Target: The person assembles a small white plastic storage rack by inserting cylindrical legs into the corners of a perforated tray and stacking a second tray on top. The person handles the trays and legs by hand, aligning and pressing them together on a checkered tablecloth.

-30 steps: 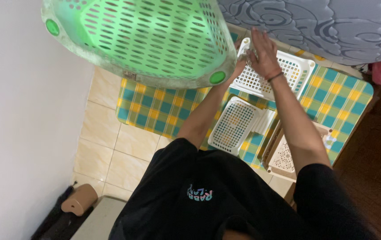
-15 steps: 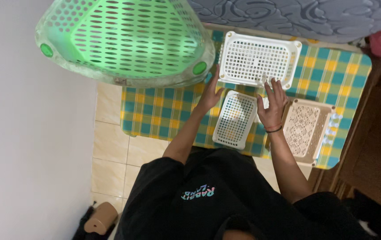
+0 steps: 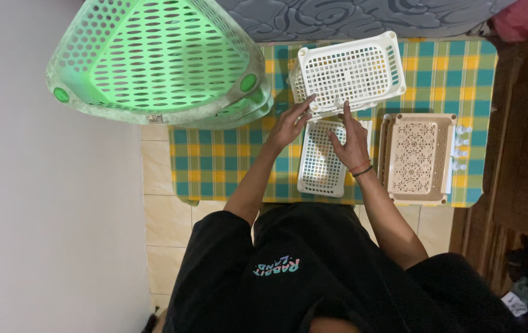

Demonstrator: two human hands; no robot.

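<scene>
On the checked cloth [image 3: 227,166] of the low table, seen from the head camera looking straight down, both hands meet at the near rim of a white basket [image 3: 351,71]. The left hand [image 3: 288,123] has its fingers stretched out and loosely spread, tips against the basket's near left corner; the right hand [image 3: 351,139] lies with fingers extended forward, tips at the same rim. Neither hand looks closed around anything; whether a fingertip hooks under the rim cannot be told.

The white basket sits at the far middle of the table, tilted a little, its near edge overlapping a smaller white tray [image 3: 320,161] that lies lengthwise beneath the hands. Just right of that rests a beige tray [image 3: 415,157] with a lace-like cut pattern. A big green basket [image 3: 156,58] hangs over the left corner, close to the lens.

The white basket is rectangular, with a perforated floor and slotted walls. It looks like thin moulded plastic: probably light, fairly stiff yet a bit springy, not fragile. The thickened rim, at the two short ends, seems the soundest place to hold.
</scene>
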